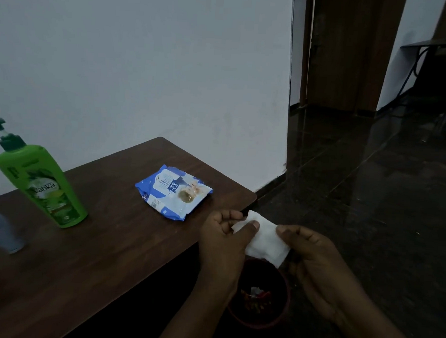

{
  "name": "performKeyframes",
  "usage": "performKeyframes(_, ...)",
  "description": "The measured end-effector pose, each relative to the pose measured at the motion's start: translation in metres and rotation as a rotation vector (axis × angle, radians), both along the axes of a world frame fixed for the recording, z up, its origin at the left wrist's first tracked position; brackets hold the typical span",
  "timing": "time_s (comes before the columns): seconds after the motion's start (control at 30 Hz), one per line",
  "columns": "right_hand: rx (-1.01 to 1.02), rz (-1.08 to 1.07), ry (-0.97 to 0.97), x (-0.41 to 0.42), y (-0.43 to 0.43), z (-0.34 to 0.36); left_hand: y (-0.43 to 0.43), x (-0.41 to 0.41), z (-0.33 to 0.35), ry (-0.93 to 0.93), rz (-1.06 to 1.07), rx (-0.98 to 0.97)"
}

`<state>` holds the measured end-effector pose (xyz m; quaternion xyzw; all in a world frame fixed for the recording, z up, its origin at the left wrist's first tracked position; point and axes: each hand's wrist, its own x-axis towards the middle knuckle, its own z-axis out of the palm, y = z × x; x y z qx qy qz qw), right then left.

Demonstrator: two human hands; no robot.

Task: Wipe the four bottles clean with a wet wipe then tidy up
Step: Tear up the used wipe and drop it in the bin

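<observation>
Currently, a white folded wet wipe (pixel 264 242) is being pinched by the left hand (pixel 222 242) and the right hand (pixel 318 256), beyond the right edge of the brown wooden desk (pixel 109 245), above a dark round bin (pixel 260 323). Probably it is being unfolded; even pulling is being called for.

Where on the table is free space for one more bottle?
Bare wood lies between the green pump bottle and the wet wipes pack, and across the near part of the table in front of both. Behind the pack, by the wall, is bare. The left end is crowded: a grey bottle sits close to the green one.
</observation>
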<state>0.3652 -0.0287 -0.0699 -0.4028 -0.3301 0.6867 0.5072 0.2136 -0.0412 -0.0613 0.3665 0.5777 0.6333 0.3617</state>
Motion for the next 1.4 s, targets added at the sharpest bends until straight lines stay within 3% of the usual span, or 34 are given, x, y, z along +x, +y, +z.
performKeyframes(0.17,0.047,-0.079,-0.089,-0.002,-0.001,-0.009,-0.008,0.010,-0.008,0.467,-0.016,0.156)
performKeyframes(0.37,0.091,-0.063,-0.083,-0.002,-0.002,-0.010,-0.012,0.014,-0.019,0.752,-0.099,0.207)
performKeyframes(0.57,0.046,0.003,0.070,0.000,-0.001,-0.010,-0.019,0.020,-0.017,1.062,-0.231,0.220)
performKeyframes(0.63,0.040,0.069,0.057,0.003,0.000,-0.011,-0.020,0.018,-0.015,0.907,-0.235,0.201)
performKeyframes(0.77,0.001,0.111,-0.001,0.010,0.007,-0.019,-0.007,0.008,-0.017,0.415,-0.164,0.001)
performKeyframes(0.87,0.051,0.130,-0.081,0.016,0.011,-0.019,0.003,0.000,-0.022,0.143,-0.356,-0.211)
performKeyframes(0.97,0.091,0.075,-0.227,0.018,0.016,-0.020,0.009,-0.004,-0.029,0.084,-0.427,-0.260)
performKeyframes(1.17,0.080,0.078,-0.030,0.019,0.018,-0.038,0.017,0.001,-0.041,-0.108,-0.366,-0.242)
performKeyframes(1.3,0.232,-0.009,-0.152,0.021,0.020,-0.045,0.019,0.001,-0.049,-0.314,-0.400,-0.259)
performKeyframes(1.4,0.299,-0.038,-0.219,0.022,0.020,-0.047,0.020,0.004,-0.051,-0.366,-0.400,-0.250)
